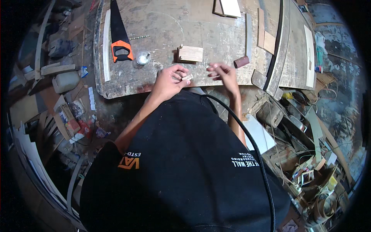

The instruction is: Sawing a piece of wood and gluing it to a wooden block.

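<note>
Near the front edge of the workbench, my left hand (169,82) is closed on a small pale wood piece (187,77), which pokes out between thumb and fingers. My right hand (225,74) hovers a short way to the right, apart from that piece. Its fingers are curled and smeared by motion, so whether anything is in them cannot be seen. Just beyond both hands sits a small wooden block assembly (191,54), with a short peg standing at its left end. A brown sandpaper roll (241,62) lies right of my right hand.
A handsaw (121,44) with an orange and black handle lies at the left of the workbench (162,34). Beside it are a drill bit (139,37) and a clear cup (143,58) of white stuff. Wood strips (261,29) lie to the right. Scraps clutter the floor.
</note>
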